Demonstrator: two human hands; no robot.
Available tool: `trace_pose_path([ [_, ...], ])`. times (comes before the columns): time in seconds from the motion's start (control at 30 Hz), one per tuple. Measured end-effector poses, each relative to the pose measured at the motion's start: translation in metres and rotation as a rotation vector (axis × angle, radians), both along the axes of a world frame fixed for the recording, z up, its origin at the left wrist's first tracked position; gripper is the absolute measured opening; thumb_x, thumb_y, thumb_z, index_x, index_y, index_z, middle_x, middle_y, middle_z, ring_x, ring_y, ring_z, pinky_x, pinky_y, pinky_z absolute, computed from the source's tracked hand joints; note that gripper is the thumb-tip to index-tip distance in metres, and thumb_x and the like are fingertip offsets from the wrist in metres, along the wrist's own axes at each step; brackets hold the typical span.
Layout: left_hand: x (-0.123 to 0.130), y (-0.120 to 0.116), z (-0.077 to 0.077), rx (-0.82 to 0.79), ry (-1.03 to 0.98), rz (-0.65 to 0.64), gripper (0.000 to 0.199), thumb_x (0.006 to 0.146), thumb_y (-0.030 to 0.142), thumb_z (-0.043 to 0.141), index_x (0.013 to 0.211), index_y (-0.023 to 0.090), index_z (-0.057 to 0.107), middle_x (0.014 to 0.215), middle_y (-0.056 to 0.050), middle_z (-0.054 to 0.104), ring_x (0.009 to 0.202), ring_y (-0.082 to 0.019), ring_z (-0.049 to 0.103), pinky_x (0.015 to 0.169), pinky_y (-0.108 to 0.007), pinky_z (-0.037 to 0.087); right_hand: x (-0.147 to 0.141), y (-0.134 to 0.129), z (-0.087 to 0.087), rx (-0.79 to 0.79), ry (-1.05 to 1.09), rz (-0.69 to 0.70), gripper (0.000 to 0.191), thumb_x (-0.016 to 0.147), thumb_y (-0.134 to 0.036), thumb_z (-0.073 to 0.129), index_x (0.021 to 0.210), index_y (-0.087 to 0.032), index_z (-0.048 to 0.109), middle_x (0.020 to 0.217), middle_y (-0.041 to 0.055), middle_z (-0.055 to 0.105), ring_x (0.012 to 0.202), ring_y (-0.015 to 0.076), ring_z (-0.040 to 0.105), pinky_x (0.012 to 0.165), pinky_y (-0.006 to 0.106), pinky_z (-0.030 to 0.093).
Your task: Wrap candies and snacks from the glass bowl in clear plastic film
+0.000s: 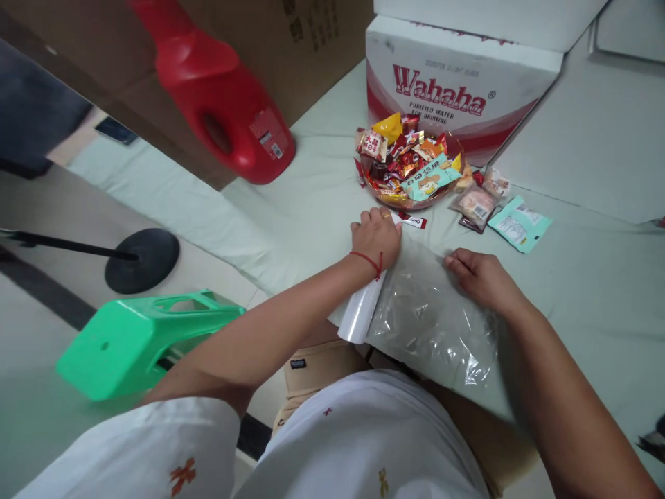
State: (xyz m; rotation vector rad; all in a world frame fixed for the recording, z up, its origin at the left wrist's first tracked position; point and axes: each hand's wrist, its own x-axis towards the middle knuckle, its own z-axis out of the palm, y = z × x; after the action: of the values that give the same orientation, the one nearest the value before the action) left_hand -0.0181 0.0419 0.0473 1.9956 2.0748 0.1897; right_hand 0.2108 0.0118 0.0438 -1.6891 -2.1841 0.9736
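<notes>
Fingers of my left hand (375, 237) are wrapped over the upper end of a white roll of plastic bags (358, 315), lying at a slant near the table's front edge. From the roll a clear plastic sheet or bag (431, 305) spreads out to the right, wrinkled and shiny. My right hand (481, 278) pinches the far right edge of that clear plastic between thumb and fingers. Just beyond my left hand lies a small red-and-white packet (414, 221). A bowl (410, 203) heaped with wrapped sweets (410, 163) stands behind it.
Right of the bowl lie several loose snack packets, one of them mint green (521, 224). A Wahaha water carton (457, 83) stands at the back. To the left are a large red jug (228, 104), a green plastic stool (119, 346) and a black round base (143, 260) on the floor.
</notes>
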Motion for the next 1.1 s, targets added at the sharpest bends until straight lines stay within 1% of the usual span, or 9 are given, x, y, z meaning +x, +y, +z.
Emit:
trace_pose_path([
  [0.1, 0.008, 0.001, -0.002, 0.002, -0.007, 0.012, 0.046, 0.104, 0.035, 0.04, 0.141, 0.008, 0.049, 0.135, -0.027, 0.054, 0.123, -0.041, 0.053, 0.097, -0.058, 0.048, 0.003, -0.013, 0.005, 0.022, -0.017, -0.053, 0.04, 0.097, -0.053, 0.046, 0.069, -0.025, 0.047, 0.057, 0.0001, 0.054, 0.056, 0.017, 0.047, 0.058, 0.03, 0.035],
  [0.23, 0.011, 0.007, -0.001, -0.028, -0.029, 0.073, 0.047, 0.104, 0.035, 0.042, 0.143, 0.01, 0.047, 0.137, -0.026, 0.051, 0.121, -0.042, 0.056, 0.095, -0.057, 0.05, 0.022, -0.039, 0.017, -0.003, -0.042, -0.253, 0.04, 0.095, -0.056, 0.047, 0.07, -0.025, 0.052, 0.054, -0.0008, 0.052, 0.052, 0.0174, 0.048, 0.054, 0.03, 0.037],
  [0.4, 0.006, 0.011, 0.008, -0.071, -0.019, 0.049, 0.048, 0.104, 0.038, 0.044, 0.144, 0.011, 0.045, 0.139, -0.024, 0.05, 0.119, -0.039, 0.062, 0.097, -0.048, 0.051, 0.058, -0.085, 0.03, -0.015, -0.087, -0.417, 0.046, 0.091, -0.067, 0.046, 0.074, -0.026, 0.059, 0.051, -0.0011, 0.054, 0.049, 0.0178, 0.05, 0.052, 0.031, 0.04],
  [0.53, -0.003, 0.01, 0.019, -0.143, 0.026, 0.022, 0.047, 0.106, 0.035, 0.04, 0.145, 0.01, 0.044, 0.136, -0.023, 0.051, 0.11, -0.034, 0.068, 0.09, -0.042, 0.053, 0.099, -0.118, 0.027, -0.066, -0.144, -0.543, 0.05, 0.089, -0.072, 0.048, 0.083, -0.025, 0.065, 0.053, -0.0005, 0.057, 0.048, 0.0179, 0.052, 0.05, 0.031, 0.042],
  [0.63, -0.014, 0.01, 0.032, -0.104, 0.081, 0.009, 0.048, 0.106, 0.032, 0.04, 0.149, 0.01, 0.041, 0.137, -0.023, 0.052, 0.112, -0.035, 0.066, 0.089, -0.041, 0.053, 0.123, -0.133, 0.023, -0.089, -0.134, -0.563, 0.052, 0.088, -0.074, 0.05, 0.082, -0.025, 0.065, 0.055, 0.0009, 0.058, 0.048, 0.0185, 0.053, 0.048, 0.031, 0.043],
  [0.8, -0.04, 0.012, 0.044, 0.024, 0.244, -0.051, 0.067, 0.095, 0.034, 0.063, 0.153, 0.015, 0.037, 0.139, -0.022, 0.05, 0.124, -0.038, 0.057, 0.092, -0.044, 0.054, 0.12, -0.135, 0.026, -0.062, -0.098, -0.55, 0.051, 0.09, -0.073, 0.05, 0.084, -0.025, 0.065, 0.054, 0.0001, 0.055, 0.048, 0.0175, 0.052, 0.047, 0.029, 0.042],
  [0.87, -0.05, 0.011, 0.037, 0.016, 0.262, -0.08, 0.068, 0.091, 0.037, 0.069, 0.149, 0.014, 0.042, 0.135, -0.021, 0.053, 0.124, -0.039, 0.056, 0.094, -0.046, 0.054, 0.108, -0.129, 0.031, -0.048, -0.072, -0.511, 0.052, 0.091, -0.072, 0.049, 0.083, -0.024, 0.064, 0.054, -0.0006, 0.055, 0.049, 0.016, 0.051, 0.049, 0.028, 0.042],
  [0.97, -0.063, 0.005, 0.018, -0.008, 0.188, -0.087, 0.056, 0.092, 0.045, 0.067, 0.134, 0.01, 0.055, 0.127, -0.021, 0.057, 0.119, -0.038, 0.058, 0.096, -0.048, 0.054, 0.091, -0.116, 0.037, -0.041, -0.001, -0.401, 0.051, 0.094, -0.069, 0.048, 0.084, -0.022, 0.064, 0.055, -0.0012, 0.056, 0.05, 0.0139, 0.049, 0.052, 0.027, 0.041],
  [1.1, -0.06, -0.015, -0.001, 0.342, -0.034, -0.104, 0.045, 0.093, 0.032, 0.062, 0.131, 0.01, 0.056, 0.131, -0.023, 0.053, 0.127, -0.038, 0.05, 0.105, -0.055, 0.047, 0.079, -0.088, 0.04, -0.072, 0.126, -0.262, 0.049, 0.096, -0.067, 0.049, 0.084, -0.022, 0.064, 0.06, -0.0015, 0.058, 0.053, 0.0119, 0.047, 0.054, 0.025, 0.039],
])
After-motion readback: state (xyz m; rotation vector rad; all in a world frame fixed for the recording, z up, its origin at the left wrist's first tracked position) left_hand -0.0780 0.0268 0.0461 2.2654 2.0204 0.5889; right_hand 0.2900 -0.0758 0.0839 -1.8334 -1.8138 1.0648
